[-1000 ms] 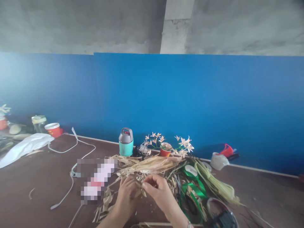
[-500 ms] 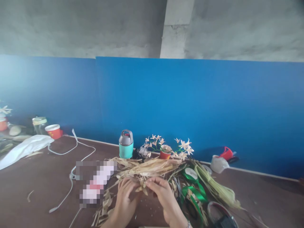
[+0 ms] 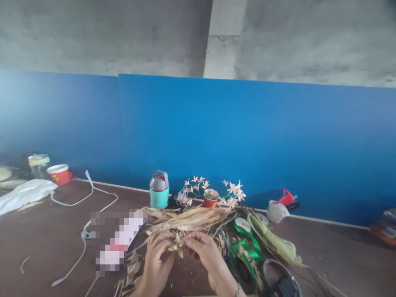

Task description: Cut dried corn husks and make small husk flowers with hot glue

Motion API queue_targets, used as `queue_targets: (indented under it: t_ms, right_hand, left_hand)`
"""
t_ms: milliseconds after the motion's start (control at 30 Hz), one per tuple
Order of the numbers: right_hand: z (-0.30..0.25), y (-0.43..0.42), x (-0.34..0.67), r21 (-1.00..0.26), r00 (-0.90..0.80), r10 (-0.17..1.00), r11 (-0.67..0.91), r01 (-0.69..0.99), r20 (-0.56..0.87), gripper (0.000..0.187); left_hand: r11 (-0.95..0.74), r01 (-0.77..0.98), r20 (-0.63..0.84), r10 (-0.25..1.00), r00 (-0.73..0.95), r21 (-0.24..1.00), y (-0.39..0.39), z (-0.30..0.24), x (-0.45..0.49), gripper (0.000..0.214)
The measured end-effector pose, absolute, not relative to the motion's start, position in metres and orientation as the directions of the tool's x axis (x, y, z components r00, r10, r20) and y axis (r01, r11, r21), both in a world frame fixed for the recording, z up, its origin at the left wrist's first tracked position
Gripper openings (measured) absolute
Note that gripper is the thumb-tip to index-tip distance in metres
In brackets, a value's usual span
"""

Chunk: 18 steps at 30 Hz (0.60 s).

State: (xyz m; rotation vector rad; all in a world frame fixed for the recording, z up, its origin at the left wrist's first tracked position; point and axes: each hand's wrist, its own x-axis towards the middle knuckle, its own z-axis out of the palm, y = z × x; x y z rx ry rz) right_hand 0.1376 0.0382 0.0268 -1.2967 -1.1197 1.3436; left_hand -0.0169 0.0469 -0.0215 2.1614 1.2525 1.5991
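Note:
A pale straw-coloured flower [image 3: 177, 246] with pointed petals, made of dried husk, is held up between both hands near the table's front. My left hand [image 3: 159, 258] pinches it from the left, its fingers curled and partly hiding the grip. On the other side, the thumb and forefinger of my right hand [image 3: 204, 251] close at the flower's edge. Beyond the hands lies a heap of dried husks [image 3: 198, 217]. Husk scraps [image 3: 133, 268] are strewn left of my left hand. Green ribbon [image 3: 247, 247] curls to the right of my right hand.
A turquoise flask [image 3: 159, 194] stands at the back, with a red cup [image 3: 210, 199] of finished flowers [image 3: 233, 190] beside it. A bundle of pale green strands [image 3: 275, 241] and a round tape roll [image 3: 280, 278] lie right. A white cable [image 3: 83, 235] winds across the left.
The whole view has shifted slightly, so things on the table sit further left. The flower has turned a little and shows its petals more openly; both hands keep their pinch.

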Motion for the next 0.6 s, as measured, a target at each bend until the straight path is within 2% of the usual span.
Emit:
queue_targets:
  t_ms: [67,167,200,267,333,400,467,500,600]
  right_hand:
    - [0.028,0.038,0.140,-0.995,-0.011,0.998,-0.056,0.085,-0.057,0.025]
    - [0.037,0.042,0.154,-0.897,0.028,0.990,0.113,0.428,0.139,0.032]
    - [0.042,0.043,0.163,-0.816,0.060,0.982,0.113,0.567,0.178,0.036]
    - [0.053,0.045,0.185,-0.625,0.151,0.975,-0.017,0.781,0.163,0.045]
    - [0.062,0.042,0.208,-0.324,0.194,0.978,-0.160,0.932,0.073,0.043]
    - [0.064,0.036,0.225,-0.229,0.233,0.972,-0.225,0.947,0.010,0.029]
    - [0.059,0.027,0.233,-0.180,0.251,0.967,-0.254,0.950,-0.043,0.018]
    - [0.054,0.022,0.233,-0.160,0.248,0.967,-0.255,0.954,-0.062,0.018]
    - [0.034,0.012,0.227,-0.098,0.228,0.967,-0.239,0.966,-0.112,0.035]
  left_hand:
    - [-0.640,0.504,0.722,0.691,0.047,0.580,0.049,-0.020,-0.018,0.008]
    - [-0.626,0.483,0.711,0.703,0.009,0.613,0.051,-0.019,-0.019,0.011]
    - [-0.607,0.473,0.690,0.724,-0.002,0.639,0.052,-0.019,-0.019,0.011]
    - [-0.563,0.430,0.640,0.767,-0.047,0.706,0.052,-0.019,-0.018,0.009]
    - [-0.506,0.337,0.564,0.820,-0.097,0.794,0.051,-0.018,-0.016,0.010]
    - [-0.394,0.184,0.420,0.897,-0.136,0.901,0.048,-0.015,-0.013,0.015]
    - [-0.204,-0.012,0.200,0.967,-0.155,0.979,0.045,-0.012,-0.010,0.020]
    - [-0.128,-0.111,0.111,0.982,-0.151,0.985,0.045,-0.011,-0.008,0.021]
    - [0.019,-0.400,-0.080,0.988,-0.136,0.916,0.045,-0.012,-0.005,0.025]
